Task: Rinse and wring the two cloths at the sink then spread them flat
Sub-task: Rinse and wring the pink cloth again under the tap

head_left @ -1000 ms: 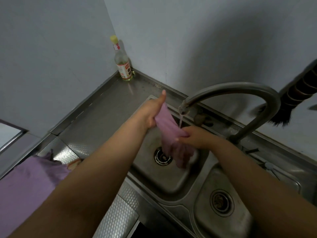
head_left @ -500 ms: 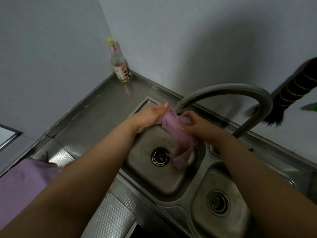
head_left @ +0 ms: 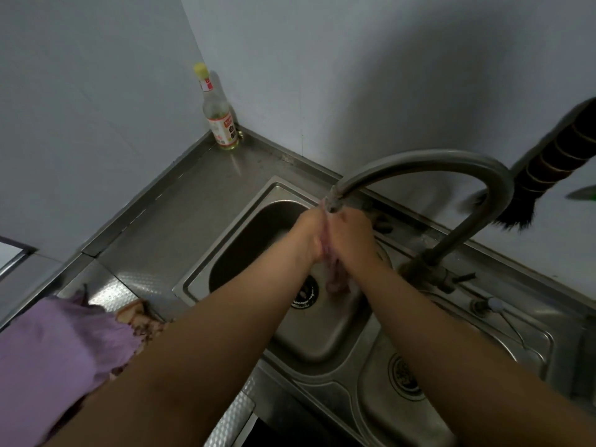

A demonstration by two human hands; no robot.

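1. Head view, taking the faucet as landmark: its curved spout ends over the left basin of the steel sink, and both hands meet directly under that outlet.
2. The left hand and the right hand are pressed together, palm toward palm, with a pink cloth squeezed between them; the fingers seem to curl around it, though they are mostly hidden from here.
3. A bunched tail of that cloth hangs below the hands, just above the basin's drain.
4. A second cloth, purple, lies on the counter well to the left of the faucet, near the bottom-left corner of the view, partly under the left forearm.
5. A clear bottle with a yellow cap stands upright in the counter's far corner, left of the faucet and against the wall. Its label is red and white; the writing is too small to read.
6. A dark brush hangs on the wall to the right of the faucet.
7. The sink's second basin, with its own drain, lies below the faucet's base.
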